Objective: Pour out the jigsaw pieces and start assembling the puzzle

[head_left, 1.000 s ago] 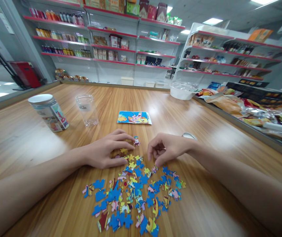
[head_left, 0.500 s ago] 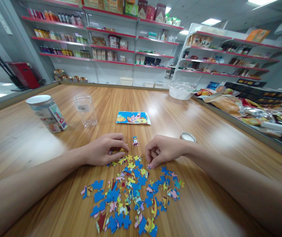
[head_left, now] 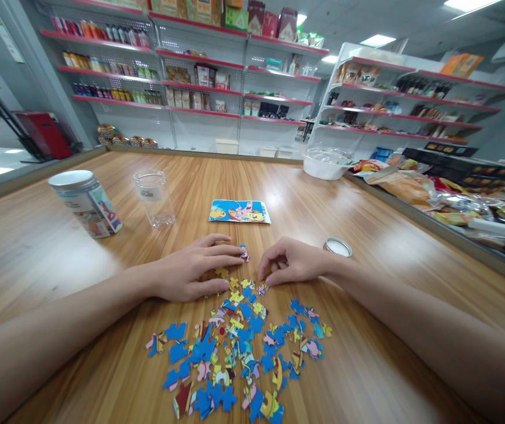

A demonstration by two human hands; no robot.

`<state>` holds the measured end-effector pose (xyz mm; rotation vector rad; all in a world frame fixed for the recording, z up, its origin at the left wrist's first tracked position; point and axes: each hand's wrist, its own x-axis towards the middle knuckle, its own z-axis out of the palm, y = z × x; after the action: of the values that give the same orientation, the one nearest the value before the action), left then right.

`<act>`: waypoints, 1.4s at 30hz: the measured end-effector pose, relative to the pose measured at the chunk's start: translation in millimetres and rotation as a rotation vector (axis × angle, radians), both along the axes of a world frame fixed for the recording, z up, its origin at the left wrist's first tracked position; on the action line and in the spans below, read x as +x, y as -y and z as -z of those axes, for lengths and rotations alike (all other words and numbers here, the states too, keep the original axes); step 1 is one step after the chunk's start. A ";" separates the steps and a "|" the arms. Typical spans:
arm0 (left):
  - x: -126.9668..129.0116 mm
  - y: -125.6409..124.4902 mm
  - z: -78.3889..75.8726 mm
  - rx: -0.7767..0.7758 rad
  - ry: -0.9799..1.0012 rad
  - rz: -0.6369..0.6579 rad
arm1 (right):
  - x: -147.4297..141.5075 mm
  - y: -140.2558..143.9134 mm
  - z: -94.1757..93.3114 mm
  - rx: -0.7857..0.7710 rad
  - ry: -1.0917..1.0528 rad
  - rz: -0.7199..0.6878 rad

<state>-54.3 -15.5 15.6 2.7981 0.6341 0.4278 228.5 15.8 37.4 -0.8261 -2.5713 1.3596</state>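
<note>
Two hands work at the far edge of the puzzle pieces [head_left: 239, 347] scattered on the table [head_left: 367, 365]. Left hand [head_left: 193, 272] lies flat, fingertips touching a lone piece [head_left: 244, 253]; right hand [head_left: 290, 268] pinches something small, unclear what. Sorting seems underway; joining pieces needs careful alignment.

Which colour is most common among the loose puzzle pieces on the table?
Blue, mixed with yellow and pink, on the puzzle pieces; the head view shows it.

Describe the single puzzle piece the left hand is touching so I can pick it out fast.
On the wooden table, look just beyond the loose puzzle pile. At the left hand's fingertips lies the lone piece, pink and blue. It sits apart from the pile, on the side toward the picture card.
</note>
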 end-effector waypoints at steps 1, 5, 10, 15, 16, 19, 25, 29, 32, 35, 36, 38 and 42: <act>-0.1 0.0 0.1 -0.002 0.002 0.000 | -0.3 0.6 1.0 0.022 -0.004 0.006; 0.8 0.7 -0.9 -0.006 0.033 0.000 | 0.7 1.4 4.8 0.058 -0.033 0.009; 1.9 0.9 -1.9 -0.010 0.045 0.000 | 3.0 0.7 5.0 0.067 -0.060 -0.063; 1.4 0.4 -1.9 -0.019 0.039 0.003 | 3.6 0.4 4.8 -0.039 -0.087 -0.057; 1.3 0.4 -2.0 -0.020 0.040 0.003 | 3.1 1.1 4.7 -0.067 -0.093 -0.063; 1.4 0.4 -2.1 -0.019 0.040 0.002 | 0.6 5.3 2.9 -0.131 -0.083 -0.084; 0.9 1.7 -3.7 -0.033 0.039 -0.002 | -0.9 13.0 -9.7 -0.300 0.125 -0.185; 0.3 2.0 -4.5 -0.023 0.023 0.004 | -1.5 18.1 -25.4 -0.215 0.365 -0.252; 0.6 1.7 -4.4 -0.020 0.032 0.007 | -5.1 26.9 -41.1 -0.005 0.458 -0.309; 1.2 1.7 -4.4 -0.029 0.051 0.006 | -8.1 37.3 -57.3 0.158 0.442 -0.328; 1.4 1.7 -4.5 -0.032 0.053 0.007 | -8.6 40.4 -61.9 0.204 0.435 -0.323; 1.3 1.8 -4.8 -0.033 0.048 0.010 | -9.3 45.8 -68.2 0.283 0.422 -0.288; 0.6 1.7 -5.2 -0.023 0.016 0.007 | -13.5 54.5 -66.5 0.343 0.392 -0.270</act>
<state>-53.8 -17.2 20.8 2.7713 0.6217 0.4387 214.9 -38.7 104.0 -0.7665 -3.1926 0.8233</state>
